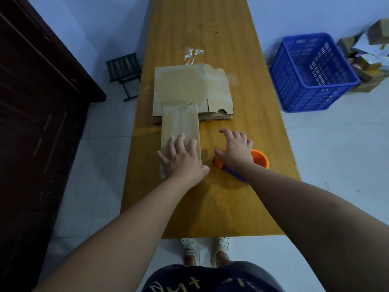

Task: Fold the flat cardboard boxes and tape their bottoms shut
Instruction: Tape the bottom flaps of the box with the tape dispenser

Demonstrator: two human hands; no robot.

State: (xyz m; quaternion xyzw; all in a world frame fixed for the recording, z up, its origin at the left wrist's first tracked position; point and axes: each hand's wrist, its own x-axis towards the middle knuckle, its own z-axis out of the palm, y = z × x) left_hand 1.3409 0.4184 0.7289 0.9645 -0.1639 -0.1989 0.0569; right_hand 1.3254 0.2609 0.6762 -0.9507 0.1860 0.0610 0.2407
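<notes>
A narrow folded cardboard box [180, 123] lies lengthwise on the wooden table [210, 207], with a taped seam running down its middle. My left hand [182, 159] rests flat on its near end, fingers spread. The box's far end overlaps a stack of flat cardboard boxes [189, 85]. To the right, an orange tape dispenser [261, 158] with a purple handle [233, 171] sits on the table. My right hand [234, 148] is over it with fingers apart and hides most of it; I cannot tell if the palm touches it.
A crumpled bit of clear tape [192, 54] lies beyond the stack. A blue plastic crate [311, 72] and a pile of parcels [366, 55] stand on the floor at right. At left are a small dark stool [124, 70] and a dark wooden cabinet [31, 102].
</notes>
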